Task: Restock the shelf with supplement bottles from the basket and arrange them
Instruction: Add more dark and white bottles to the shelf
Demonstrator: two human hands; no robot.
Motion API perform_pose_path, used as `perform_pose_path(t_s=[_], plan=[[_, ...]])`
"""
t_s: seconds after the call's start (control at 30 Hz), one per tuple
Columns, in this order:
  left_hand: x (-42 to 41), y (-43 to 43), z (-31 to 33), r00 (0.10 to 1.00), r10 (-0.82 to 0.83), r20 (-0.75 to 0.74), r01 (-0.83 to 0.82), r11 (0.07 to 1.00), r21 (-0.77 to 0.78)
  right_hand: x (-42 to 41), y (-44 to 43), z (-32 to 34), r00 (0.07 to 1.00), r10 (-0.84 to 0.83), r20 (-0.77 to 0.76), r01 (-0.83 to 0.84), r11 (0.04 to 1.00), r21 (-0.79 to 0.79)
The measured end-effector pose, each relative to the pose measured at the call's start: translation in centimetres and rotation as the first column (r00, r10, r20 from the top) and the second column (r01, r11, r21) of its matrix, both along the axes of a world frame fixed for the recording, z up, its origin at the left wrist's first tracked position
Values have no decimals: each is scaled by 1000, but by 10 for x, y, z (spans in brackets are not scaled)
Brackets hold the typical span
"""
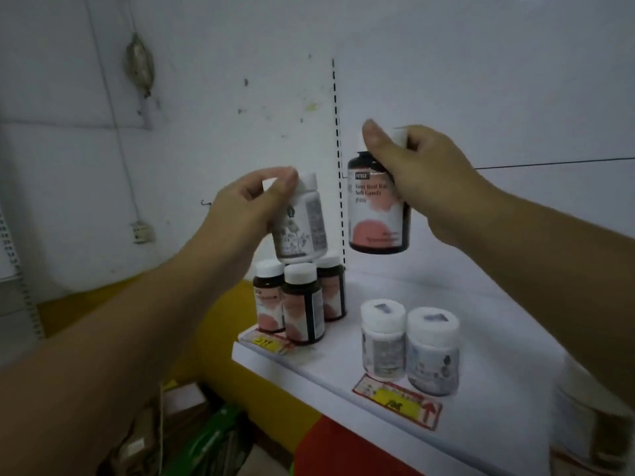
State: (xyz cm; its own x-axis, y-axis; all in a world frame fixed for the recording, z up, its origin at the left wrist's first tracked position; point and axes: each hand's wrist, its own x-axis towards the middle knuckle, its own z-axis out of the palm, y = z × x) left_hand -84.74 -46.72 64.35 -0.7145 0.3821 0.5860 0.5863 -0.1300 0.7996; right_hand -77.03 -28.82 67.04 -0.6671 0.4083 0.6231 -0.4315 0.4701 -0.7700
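Note:
My left hand [240, 214] grips a white supplement bottle [302, 225] by its top, just above three dark bottles [302, 300] with white caps standing at the shelf's left end. My right hand [422, 176] holds a larger dark bottle with a pink label [376, 214] by its white cap, raised in the air over the white shelf [481, 324]. Two white bottles [409, 348] stand side by side near the shelf's front edge, below the right hand.
Price tags [398, 401] are stuck along the shelf's front edge. A black slotted upright [338, 159] runs up the white back wall behind the bottles. Below left lie cardboard and a green object [209, 438] on the floor. A blurred container [591, 420] sits at the far right.

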Motion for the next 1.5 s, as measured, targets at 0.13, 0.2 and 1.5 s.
perform_pose_path(t_s=[0.13,0.2,1.5], plan=[[-82,-6,13,999,-42,-28,42,999,3,-75,18,5,993,-103,57,100,993,55],[-118,-8,14,997,-77,-29,77,997,1,-114,23,2,986,-127,111,121,991,58],[-61,103,11,933,-326,-154,203,826,-525,-27,75,-23,500,-821,275,95,368,925]])
